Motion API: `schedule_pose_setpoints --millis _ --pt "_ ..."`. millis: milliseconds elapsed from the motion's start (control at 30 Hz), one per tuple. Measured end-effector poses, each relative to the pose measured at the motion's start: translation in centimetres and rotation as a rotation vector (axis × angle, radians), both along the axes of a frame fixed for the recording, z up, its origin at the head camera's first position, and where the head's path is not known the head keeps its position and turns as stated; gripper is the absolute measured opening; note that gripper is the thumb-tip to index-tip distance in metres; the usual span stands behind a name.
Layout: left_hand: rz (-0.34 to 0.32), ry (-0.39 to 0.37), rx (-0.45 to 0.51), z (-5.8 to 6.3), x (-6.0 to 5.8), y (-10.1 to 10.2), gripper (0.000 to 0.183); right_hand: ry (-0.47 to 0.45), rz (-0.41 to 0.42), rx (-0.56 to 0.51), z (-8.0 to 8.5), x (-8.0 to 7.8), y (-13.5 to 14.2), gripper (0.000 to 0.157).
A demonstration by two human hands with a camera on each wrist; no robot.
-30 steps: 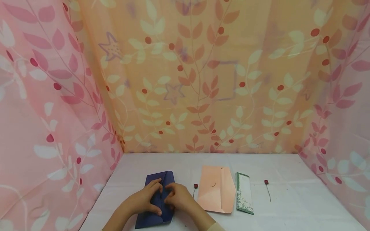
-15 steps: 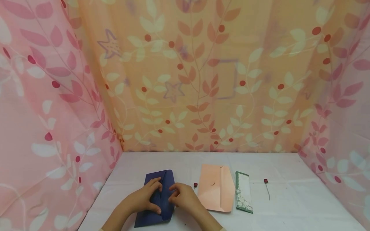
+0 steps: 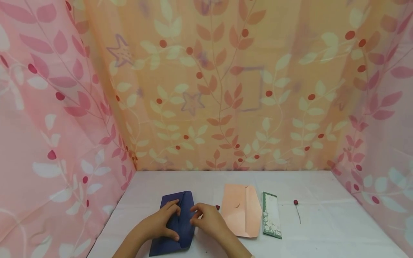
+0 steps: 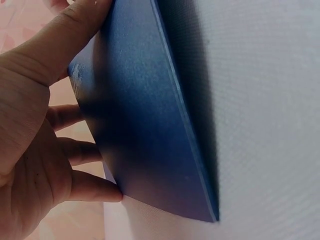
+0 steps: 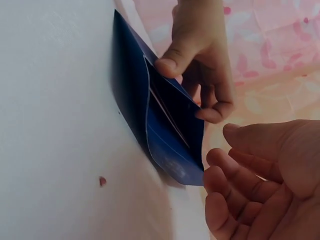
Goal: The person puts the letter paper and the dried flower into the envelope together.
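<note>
A navy envelope (image 3: 185, 233) lies at the left of the table, its flap folded out to the right. Spread across it, my left hand (image 3: 162, 220) presses on the paper with fingertips and thumb. In the left wrist view the blue paper (image 4: 145, 115) bulges and hides some fingertips. The right wrist view shows the pocket gaping, with a thin pale edge (image 5: 170, 117) inside. My right hand (image 3: 208, 218) hovers beside the flap's right edge, fingers loosely bent, thumb and index finger apart, holding nothing.
Right of my hand lies a peach envelope (image 3: 237, 211), then a green-bordered card (image 3: 272, 218). One red rosebud on a stem (image 3: 296, 202) lies farther right; another rosebud (image 3: 217, 207) is partly hidden behind my right hand. Patterned cloth (image 3: 206, 89) encloses the table.
My right hand has drawn back rightward from the navy envelope's flap to beyond its edge, covering more of the nearer rose. My left hand stays in place on the envelope.
</note>
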State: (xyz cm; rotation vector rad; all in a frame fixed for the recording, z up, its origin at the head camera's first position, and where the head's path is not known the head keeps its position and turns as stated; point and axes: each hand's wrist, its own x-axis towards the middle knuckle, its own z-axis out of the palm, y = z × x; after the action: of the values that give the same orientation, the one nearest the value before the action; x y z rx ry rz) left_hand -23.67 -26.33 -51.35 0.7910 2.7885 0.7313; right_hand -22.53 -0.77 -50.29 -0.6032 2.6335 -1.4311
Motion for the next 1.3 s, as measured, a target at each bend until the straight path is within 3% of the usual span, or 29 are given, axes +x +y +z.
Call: schedule_pose_setpoints --millis 633,833,1300 --pt "0.002 -0.036 0.010 0.0 0.1 0.2 0.070 0.103 -0.151 0.056 1.3 -2.4 4.4 0.030" --pt "-0.005 -0.033 0.014 0.0 0.0 0.1 0.070 0.076 -0.186 0.065 1.0 -3.1 5.7 0.027" --pt "-0.012 -0.042 0.014 0.0 0.0 0.1 0.070 -0.004 -0.251 0.029 -0.7 -3.9 7.0 0.037"
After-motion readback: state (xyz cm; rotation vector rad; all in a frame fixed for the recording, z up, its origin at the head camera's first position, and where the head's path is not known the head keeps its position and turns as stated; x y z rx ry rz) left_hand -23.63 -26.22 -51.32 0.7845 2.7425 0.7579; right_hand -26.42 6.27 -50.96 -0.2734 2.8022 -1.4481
